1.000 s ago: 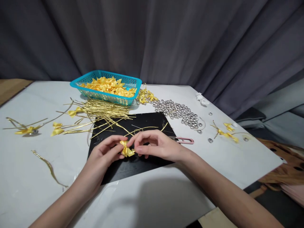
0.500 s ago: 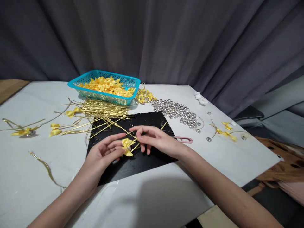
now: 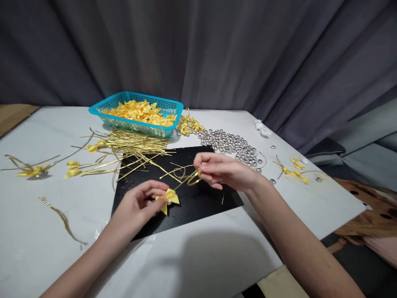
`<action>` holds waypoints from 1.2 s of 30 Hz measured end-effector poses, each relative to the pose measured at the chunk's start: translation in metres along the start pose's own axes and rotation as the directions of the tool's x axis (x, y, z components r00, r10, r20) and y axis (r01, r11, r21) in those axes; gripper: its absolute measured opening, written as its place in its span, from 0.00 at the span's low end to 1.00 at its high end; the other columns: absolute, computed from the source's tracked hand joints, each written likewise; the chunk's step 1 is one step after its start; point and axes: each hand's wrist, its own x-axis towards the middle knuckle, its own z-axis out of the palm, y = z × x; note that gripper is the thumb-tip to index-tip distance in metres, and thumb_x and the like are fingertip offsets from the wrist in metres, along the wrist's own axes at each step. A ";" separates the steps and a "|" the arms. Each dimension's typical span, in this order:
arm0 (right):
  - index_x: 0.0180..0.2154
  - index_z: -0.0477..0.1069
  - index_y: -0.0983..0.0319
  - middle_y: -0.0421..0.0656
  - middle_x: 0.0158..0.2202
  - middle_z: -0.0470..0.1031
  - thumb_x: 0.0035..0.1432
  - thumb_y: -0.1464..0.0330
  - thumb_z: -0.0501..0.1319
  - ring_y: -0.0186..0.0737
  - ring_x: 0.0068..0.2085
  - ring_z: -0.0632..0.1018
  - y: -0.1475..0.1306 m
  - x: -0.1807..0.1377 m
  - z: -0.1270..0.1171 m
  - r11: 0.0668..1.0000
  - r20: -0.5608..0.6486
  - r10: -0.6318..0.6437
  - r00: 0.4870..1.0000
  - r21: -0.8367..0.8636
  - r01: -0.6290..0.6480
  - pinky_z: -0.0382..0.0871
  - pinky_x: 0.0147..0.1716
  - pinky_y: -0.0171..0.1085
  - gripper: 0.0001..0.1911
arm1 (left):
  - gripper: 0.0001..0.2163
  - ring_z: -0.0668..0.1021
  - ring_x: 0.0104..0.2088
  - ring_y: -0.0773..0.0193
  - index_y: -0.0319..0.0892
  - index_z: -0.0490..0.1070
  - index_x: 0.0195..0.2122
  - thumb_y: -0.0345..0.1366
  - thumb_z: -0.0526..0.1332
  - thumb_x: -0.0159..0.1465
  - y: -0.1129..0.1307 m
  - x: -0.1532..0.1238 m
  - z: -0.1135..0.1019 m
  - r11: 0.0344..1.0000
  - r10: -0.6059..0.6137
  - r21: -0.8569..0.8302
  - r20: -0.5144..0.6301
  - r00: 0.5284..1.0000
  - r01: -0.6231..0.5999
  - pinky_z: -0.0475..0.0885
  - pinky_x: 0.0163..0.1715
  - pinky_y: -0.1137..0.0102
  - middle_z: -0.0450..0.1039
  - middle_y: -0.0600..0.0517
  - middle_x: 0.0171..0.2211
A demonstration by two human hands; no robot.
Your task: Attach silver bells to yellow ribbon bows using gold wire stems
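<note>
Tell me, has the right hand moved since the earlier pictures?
Yes. The right hand has moved rightward and slightly up in the view, judged against the blue basket.

one left hand and one right hand are being counted. one yellow bow is being held by the left. one blue basket and one black board are being recorded. basketed bows, heaped gold ties and heaped silver beads are being listed as too many to count.
</note>
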 end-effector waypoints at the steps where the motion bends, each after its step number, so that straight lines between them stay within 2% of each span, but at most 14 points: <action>1: 0.31 0.62 0.64 0.34 0.22 0.59 0.58 0.69 0.57 0.24 0.19 0.55 -0.002 -0.001 -0.001 0.999 -0.050 -0.025 0.998 -0.021 0.024 0.54 0.15 0.24 0.06 | 0.13 0.73 0.28 0.66 0.39 0.73 0.32 0.39 0.68 0.47 -0.002 -0.001 0.000 1.000 0.010 0.028 0.052 0.999 -0.012 0.66 0.29 0.72 0.74 0.53 0.26; 6: 0.28 0.61 0.63 0.33 0.21 0.54 0.57 0.69 0.58 0.24 0.19 0.53 0.000 0.006 -0.008 0.992 -0.390 -0.092 0.916 -0.115 0.051 0.51 0.15 0.25 0.08 | 0.09 0.68 0.25 0.69 0.41 0.72 0.35 0.38 0.62 0.55 -0.011 -0.007 -0.002 0.997 0.021 0.061 0.232 0.973 -0.036 0.60 0.25 0.73 0.68 0.57 0.23; 10: 0.28 0.61 0.62 0.34 0.21 0.57 0.58 0.71 0.55 0.25 0.18 0.55 0.011 0.017 -0.020 0.967 -0.660 -0.124 0.741 -0.249 -0.059 0.55 0.16 0.28 0.07 | 0.11 0.66 0.23 0.70 0.45 0.67 0.41 0.37 0.62 0.56 -0.013 -0.007 -0.002 0.999 0.038 -0.030 0.253 0.967 -0.032 0.58 0.23 0.74 0.69 0.58 0.25; 13: 0.29 0.62 0.62 0.35 0.22 0.60 0.58 0.72 0.55 0.26 0.18 0.58 0.015 0.019 -0.029 0.942 -0.769 -0.198 0.608 -0.320 -0.099 0.55 0.16 0.29 0.05 | 0.07 0.67 0.23 0.70 0.45 0.66 0.34 0.38 0.62 0.57 -0.010 -0.008 -0.002 0.996 0.048 -0.082 0.288 0.956 -0.026 0.58 0.23 0.74 0.70 0.58 0.24; 18: 0.31 0.62 0.61 0.35 0.25 0.62 0.60 0.70 0.54 0.25 0.18 0.58 -0.003 0.002 -0.025 0.868 -0.808 -0.448 0.383 -0.496 -0.031 0.54 0.18 0.29 0.04 | 0.08 0.70 0.24 0.69 0.43 0.72 0.30 0.42 0.64 0.56 -0.007 -0.009 0.001 1.000 -0.020 0.000 0.274 0.961 0.021 0.60 0.23 0.75 0.72 0.55 0.23; 19: 0.31 0.63 0.62 0.35 0.26 0.63 0.59 0.70 0.55 0.24 0.18 0.58 -0.009 -0.003 -0.022 0.837 -0.769 -0.509 0.387 -0.547 0.014 0.54 0.18 0.29 0.04 | 0.08 0.70 0.24 0.69 0.43 0.73 0.32 0.42 0.65 0.55 -0.008 -0.008 0.002 0.999 -0.034 0.000 0.256 0.966 0.035 0.61 0.23 0.75 0.73 0.54 0.25; 20: 0.30 0.64 0.62 0.35 0.25 0.63 0.58 0.69 0.57 0.24 0.18 0.58 -0.014 -0.009 -0.017 0.825 -0.731 -0.520 0.442 -0.564 0.038 0.53 0.17 0.29 0.04 | 0.09 0.71 0.25 0.69 0.43 0.74 0.33 0.41 0.66 0.53 -0.009 -0.007 0.003 0.999 -0.037 -0.004 0.233 0.972 0.039 0.62 0.23 0.75 0.74 0.54 0.26; 21: 0.29 0.66 0.63 0.35 0.24 0.63 0.56 0.68 0.59 0.23 0.17 0.58 -0.019 -0.014 -0.012 0.841 -0.665 -0.456 0.592 -0.540 0.041 0.51 0.16 0.29 0.05 | 0.10 0.71 0.25 0.69 0.43 0.75 0.34 0.41 0.67 0.52 -0.010 -0.006 0.003 0.999 -0.030 -0.009 0.207 0.978 0.033 0.63 0.24 0.75 0.75 0.53 0.27; 22: 0.29 0.68 0.63 0.35 0.23 0.64 0.54 0.67 0.61 0.23 0.17 0.58 -0.022 -0.017 -0.007 0.870 -0.538 -0.299 0.788 -0.492 -0.006 0.50 0.15 0.29 0.06 | 0.11 0.71 0.25 0.69 0.43 0.75 0.34 0.40 0.68 0.51 -0.011 -0.005 0.004 1.000 -0.014 -0.017 0.177 0.984 0.017 0.64 0.25 0.75 0.76 0.53 0.28; 23: 0.28 0.69 0.64 0.35 0.21 0.64 0.52 0.66 0.62 0.24 0.17 0.58 -0.022 -0.019 -0.001 0.884 -0.363 -0.092 0.927 -0.458 -0.092 0.48 0.15 0.29 0.07 | 0.12 0.72 0.25 0.69 0.43 0.76 0.35 0.40 0.69 0.50 -0.013 -0.003 0.004 1.000 0.007 -0.029 0.147 0.989 -0.003 0.65 0.26 0.75 0.76 0.53 0.28; 24: 0.28 0.70 0.65 0.34 0.19 0.63 0.51 0.66 0.63 0.24 0.17 0.57 -0.021 -0.019 0.006 0.880 -0.187 0.065 0.980 -0.453 -0.145 0.46 0.15 0.29 0.08 | 0.13 0.72 0.26 0.69 0.44 0.76 0.36 0.39 0.69 0.50 -0.013 -0.002 0.004 0.999 0.029 -0.044 0.118 0.993 -0.023 0.66 0.27 0.75 0.76 0.54 0.28; 26: 0.29 0.72 0.66 0.32 0.16 0.58 0.51 0.66 0.65 0.24 0.18 0.55 -0.012 -0.013 0.019 0.877 -0.004 0.173 0.985 -0.454 -0.156 0.46 0.16 0.28 0.09 | 0.14 0.73 0.27 0.68 0.44 0.76 0.38 0.39 0.70 0.49 -0.013 -0.001 0.003 0.996 0.039 -0.083 0.090 0.995 -0.032 0.67 0.29 0.75 0.76 0.55 0.27; 31: 0.32 0.73 0.66 0.32 0.18 0.60 0.49 0.63 0.68 0.24 0.20 0.57 0.016 0.006 0.041 0.921 -0.108 0.089 0.990 -0.369 -0.123 0.49 0.17 0.27 0.13 | 0.13 0.74 0.28 0.68 0.43 0.77 0.34 0.39 0.71 0.48 -0.002 -0.003 0.003 0.992 -0.068 -0.096 0.123 0.990 0.081 0.66 0.28 0.76 0.78 0.54 0.26; 36: 0.32 0.71 0.65 0.34 0.22 0.66 0.48 0.58 0.67 0.23 0.17 0.60 0.018 0.007 0.042 0.984 -0.019 0.163 0.986 -0.063 -0.164 0.52 0.15 0.27 0.17 | 0.14 0.73 0.26 0.68 0.43 0.78 0.32 0.39 0.72 0.44 0.003 -0.004 0.005 0.989 -0.088 -0.110 0.098 0.991 0.099 0.65 0.26 0.77 0.77 0.55 0.22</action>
